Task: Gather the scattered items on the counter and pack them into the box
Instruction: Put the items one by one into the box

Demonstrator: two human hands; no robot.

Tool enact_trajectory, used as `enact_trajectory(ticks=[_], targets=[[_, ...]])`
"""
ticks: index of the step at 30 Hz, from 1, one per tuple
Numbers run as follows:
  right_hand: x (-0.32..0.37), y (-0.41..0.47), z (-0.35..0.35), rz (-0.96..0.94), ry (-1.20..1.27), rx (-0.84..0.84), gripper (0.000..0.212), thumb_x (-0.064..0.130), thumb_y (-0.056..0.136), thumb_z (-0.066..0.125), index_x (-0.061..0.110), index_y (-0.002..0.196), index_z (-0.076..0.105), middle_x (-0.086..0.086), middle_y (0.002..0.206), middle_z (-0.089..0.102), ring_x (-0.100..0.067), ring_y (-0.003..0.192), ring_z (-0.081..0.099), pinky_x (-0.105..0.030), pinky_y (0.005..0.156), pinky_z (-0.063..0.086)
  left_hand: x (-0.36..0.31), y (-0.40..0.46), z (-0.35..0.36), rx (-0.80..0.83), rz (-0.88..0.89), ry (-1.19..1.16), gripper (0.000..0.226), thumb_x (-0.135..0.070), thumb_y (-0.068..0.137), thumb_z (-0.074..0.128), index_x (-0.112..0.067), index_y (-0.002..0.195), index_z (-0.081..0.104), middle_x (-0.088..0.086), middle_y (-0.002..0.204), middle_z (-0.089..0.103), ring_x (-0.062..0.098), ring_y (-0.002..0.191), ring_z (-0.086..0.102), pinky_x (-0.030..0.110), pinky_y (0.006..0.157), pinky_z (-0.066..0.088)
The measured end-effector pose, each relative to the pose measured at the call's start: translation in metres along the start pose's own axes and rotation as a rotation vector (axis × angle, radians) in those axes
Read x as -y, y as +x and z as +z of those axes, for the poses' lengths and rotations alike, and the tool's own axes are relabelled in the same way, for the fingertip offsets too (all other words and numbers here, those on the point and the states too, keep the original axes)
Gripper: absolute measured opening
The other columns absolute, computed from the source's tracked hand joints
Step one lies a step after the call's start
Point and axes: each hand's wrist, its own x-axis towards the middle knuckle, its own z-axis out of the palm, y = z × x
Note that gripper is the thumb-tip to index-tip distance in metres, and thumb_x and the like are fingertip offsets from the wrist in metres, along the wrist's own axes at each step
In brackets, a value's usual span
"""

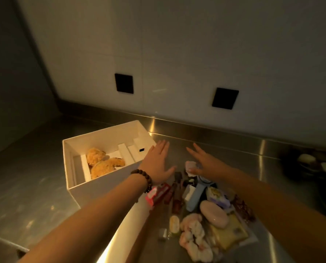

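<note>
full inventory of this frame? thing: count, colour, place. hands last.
box: 1, white, open, left on the counter
plush toy: 1, orange-yellow, inside the box
card inserts: several, white, inside the box at its right end
counter: 1, steel
wall plates: 2, black, on the wall behind
red packet: 1, red and white, at the pile's left edge
blue handled item: 1, light blue, mid pile
pink oval: 1, pink, in the pile
scrunchie: 1, pink-white, near edge of pile
yellow packet: 1, yellow, right of the scrunchie
bracelet: 1, brown beads, left wrist
left hand: open, beside the box
right hand: open, over the pile
</note>
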Motion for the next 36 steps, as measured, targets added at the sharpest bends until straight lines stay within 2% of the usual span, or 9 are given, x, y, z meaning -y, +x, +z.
enact_trajectory(ticks=[3,8,12,17,23,26,29,33,36], targets=[[-0.027,-0.020,0.024,0.014,-0.084,0.085,0.085,0.051,0.086,0.060,0.028,0.152,0.011,-0.008,0.160,-0.004,-0.028,0.146,0.009,-0.038,0.117,0.017,-0.017,-0.003,0.031,0.095,0.028,0.029,0.086,-0.052,0.086,0.047,-0.015,0.148,0.002,0.004,0.157,0.000,0.017,0.143,-0.003,0.030,0.110,-0.011],[-0.049,-0.039,0.061,0.192,-0.079,0.180,0.094,0.066,0.079,0.058,0.032,0.151,0.008,-0.009,0.160,-0.011,-0.032,0.146,-0.011,-0.050,0.118,0.005,-0.039,-0.008,0.075,0.194,0.122,0.036,0.084,-0.057,0.084,0.040,-0.014,0.148,0.007,0.007,0.156,0.010,0.019,0.142,0.005,0.030,0.112,-0.006],[-0.053,-0.048,0.075,0.202,-0.005,0.095,0.099,0.065,0.078,0.060,0.030,0.152,0.005,-0.009,0.160,-0.011,-0.034,0.145,-0.014,-0.051,0.117,0.005,-0.052,-0.007,0.104,0.281,0.061,-0.037,0.096,-0.072,0.073,0.045,-0.016,0.146,0.017,0.007,0.151,0.023,0.027,0.135,0.025,0.038,0.114,0.019],[-0.056,-0.055,0.085,0.218,0.060,0.001,0.090,0.057,0.082,0.061,0.030,0.152,0.011,-0.007,0.160,-0.009,-0.031,0.145,-0.014,-0.047,0.117,0.007,-0.058,-0.006,0.126,0.343,-0.059,-0.038,0.080,-0.066,0.081,0.042,-0.016,0.142,0.028,0.007,0.144,0.032,0.028,0.126,0.038,0.042,0.105,0.033],[-0.062,-0.076,0.094,0.198,0.134,-0.191,0.082,0.052,0.084,0.063,0.021,0.149,0.026,-0.006,0.160,0.003,-0.023,0.147,0.003,-0.038,0.119,0.014,-0.052,-0.002,0.127,0.377,-0.041,-0.101,0.063,-0.048,0.082,0.056,-0.016,0.133,0.039,0.006,0.138,0.037,0.027,0.121,0.042,0.040,0.102,0.037],[-0.060,-0.084,0.099,0.223,0.144,-0.288,0.079,0.051,0.083,0.064,0.019,0.148,0.030,-0.005,0.160,0.004,-0.023,0.147,0.009,-0.036,0.118,0.019,-0.045,-0.002,0.128,0.327,-0.041,-0.149,0.056,-0.039,0.087,0.055,-0.015,0.135,0.040,0.004,0.143,0.035,0.024,0.125,0.040,0.036,0.105,0.035],[-0.055,-0.089,0.102,0.308,0.112,-0.376,0.081,0.056,0.081,0.063,0.018,0.146,0.033,-0.008,0.159,0.011,-0.027,0.145,0.014,-0.040,0.115,0.025,-0.036,-0.003,0.128,0.248,-0.059,-0.174,0.049,-0.035,0.087,0.055,-0.018,0.131,0.043,0.003,0.135,0.043,0.021,0.117,0.046,0.031,0.098,0.037],[-0.051,-0.092,0.099,0.407,0.094,-0.413,0.083,0.062,0.074,0.066,0.013,0.136,0.040,-0.010,0.143,0.034,-0.026,0.131,0.035,-0.039,0.105,0.037,-0.024,-0.004,0.123,0.147,-0.038,-0.157,0.065,-0.051,0.077,0.059,-0.022,0.132,0.039,-0.002,0.132,0.043,0.018,0.116,0.046,0.033,0.100,0.039],[-0.049,-0.094,0.099,0.457,0.010,-0.423,0.084,0.069,0.070,0.063,0.014,0.130,0.042,-0.010,0.136,0.037,-0.028,0.124,0.039,-0.038,0.100,0.038,-0.016,-0.008,0.113,0.129,-0.060,-0.197,0.078,-0.072,0.064,0.057,-0.030,0.128,0.038,-0.008,0.122,0.047,0.012,0.105,0.049,0.030,0.090,0.045]])
